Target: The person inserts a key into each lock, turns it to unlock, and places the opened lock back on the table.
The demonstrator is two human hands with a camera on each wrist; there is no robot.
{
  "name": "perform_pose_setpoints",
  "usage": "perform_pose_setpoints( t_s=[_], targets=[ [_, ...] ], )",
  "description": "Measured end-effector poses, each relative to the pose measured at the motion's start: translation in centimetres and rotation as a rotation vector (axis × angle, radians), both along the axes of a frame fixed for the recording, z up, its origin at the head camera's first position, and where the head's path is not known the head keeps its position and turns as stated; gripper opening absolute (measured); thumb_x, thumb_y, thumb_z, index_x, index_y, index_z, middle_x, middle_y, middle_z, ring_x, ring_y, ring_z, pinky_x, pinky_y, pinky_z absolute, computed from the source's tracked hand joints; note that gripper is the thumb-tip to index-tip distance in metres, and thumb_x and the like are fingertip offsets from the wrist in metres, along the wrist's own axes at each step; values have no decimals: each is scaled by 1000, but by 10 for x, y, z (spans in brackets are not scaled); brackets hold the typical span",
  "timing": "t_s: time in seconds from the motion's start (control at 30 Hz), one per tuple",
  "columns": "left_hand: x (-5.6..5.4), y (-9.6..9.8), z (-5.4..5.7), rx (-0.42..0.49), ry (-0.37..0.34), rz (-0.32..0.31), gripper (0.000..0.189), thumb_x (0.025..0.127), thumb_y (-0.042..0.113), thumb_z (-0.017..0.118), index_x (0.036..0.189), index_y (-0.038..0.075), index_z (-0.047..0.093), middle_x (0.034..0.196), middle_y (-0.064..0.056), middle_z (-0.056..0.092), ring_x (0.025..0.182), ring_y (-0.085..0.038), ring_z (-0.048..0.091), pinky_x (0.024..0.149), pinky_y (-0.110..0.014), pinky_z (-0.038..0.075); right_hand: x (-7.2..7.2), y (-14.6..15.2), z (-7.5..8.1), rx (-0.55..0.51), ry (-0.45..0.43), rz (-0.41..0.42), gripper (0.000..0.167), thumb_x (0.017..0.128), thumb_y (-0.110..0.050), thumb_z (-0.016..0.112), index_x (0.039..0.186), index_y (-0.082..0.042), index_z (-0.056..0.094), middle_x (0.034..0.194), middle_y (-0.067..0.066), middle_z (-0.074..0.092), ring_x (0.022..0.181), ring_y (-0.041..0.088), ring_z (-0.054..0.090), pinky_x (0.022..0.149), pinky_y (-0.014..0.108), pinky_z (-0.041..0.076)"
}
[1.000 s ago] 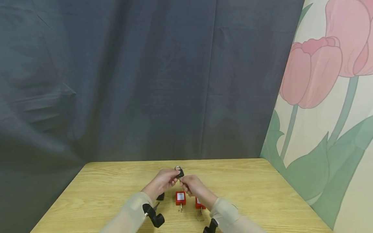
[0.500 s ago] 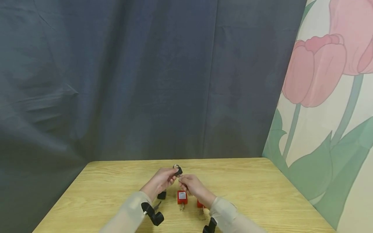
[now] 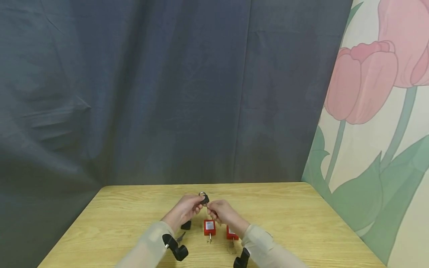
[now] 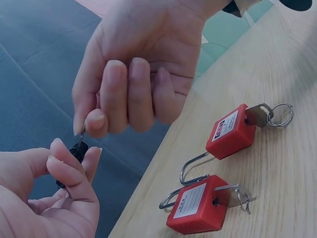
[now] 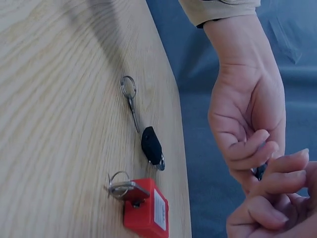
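My left hand (image 3: 187, 209) pinches a black padlock (image 3: 205, 200) above the table, its metal shackle pointing up and away. Close beside it, my right hand (image 3: 223, 214) pinches a thin metal piece, apparently a key, at the padlock's lower end. In the left wrist view, that thin piece (image 4: 81, 134) shows between the right thumb and forefinger and meets the black padlock (image 4: 78, 150). Fingers hide most of it, so I cannot tell how deep it sits. The right hand's other fingers are curled in.
Two red padlocks (image 4: 233, 131) with keys in them lie below my hands; the other red padlock (image 4: 197, 206) is nearer. A second black padlock (image 5: 151, 146) lies on the wooden table (image 3: 285, 223), near a loose key (image 5: 132, 110) on a ring. A dark curtain (image 3: 187, 93) hangs behind.
The view shifted slightly between the first two frames. Both hands keep the black padlock and thin piece together, with only small movements of the fingers and right wrist.
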State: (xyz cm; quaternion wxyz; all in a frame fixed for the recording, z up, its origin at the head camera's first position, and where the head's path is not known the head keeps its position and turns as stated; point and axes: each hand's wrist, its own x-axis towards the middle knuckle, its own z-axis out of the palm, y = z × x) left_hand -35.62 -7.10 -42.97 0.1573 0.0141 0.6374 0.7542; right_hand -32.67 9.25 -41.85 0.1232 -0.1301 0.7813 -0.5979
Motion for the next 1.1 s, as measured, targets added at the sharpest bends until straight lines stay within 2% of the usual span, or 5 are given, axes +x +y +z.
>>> perform_pose_setpoints(
  t_s=[0.27, 0.47, 0.73, 0.93, 1.1],
  targets=[
    [1, 0, 1, 0, -6, -7, 33, 99, 16, 54, 116, -12, 58, 69, 4, 57, 57, 2, 48, 51, -9, 40, 2, -6, -2, -4, -12, 16, 28, 100, -17, 47, 75, -8, 57, 55, -7, 44, 46, 4, 32, 43, 18, 25],
    [-2, -6, 0, 25, -11, 21, 37, 99, 15, 53, 122, -14, 54, 77, 1, 65, 57, 4, 48, 50, -7, 39, 2, -2, 0, -7, 47, 2, 29, 102, -18, 43, 82, -2, 56, 58, -5, 43, 49, 7, 32, 43, 19, 26],
    [-3, -3, 0, 43, -9, -8, 33, 98, 13, 54, 116, -14, 57, 69, 4, 59, 56, 4, 49, 50, -7, 39, 3, 0, -3, 52, 31, 100, 40, 102, -23, 46, 91, 14, 53, 61, -3, 45, 48, 6, 32, 43, 19, 23],
    [-1, -2, -2, 35, -17, -19, 31, 97, 14, 55, 114, -12, 58, 69, 4, 59, 55, 4, 48, 49, -7, 39, 2, 3, -8, 70, 24, 88, 39, 102, -23, 47, 85, 11, 54, 60, -3, 44, 47, 6, 30, 42, 18, 21],
    [1, -3, -2, 21, -9, -20, 28, 97, 15, 56, 110, -10, 59, 69, 4, 60, 55, 4, 47, 49, -7, 39, 0, 5, -9, 67, 19, 75, 32, 101, -21, 48, 78, 0, 55, 59, -5, 43, 48, 7, 31, 42, 18, 21]
  ],
)
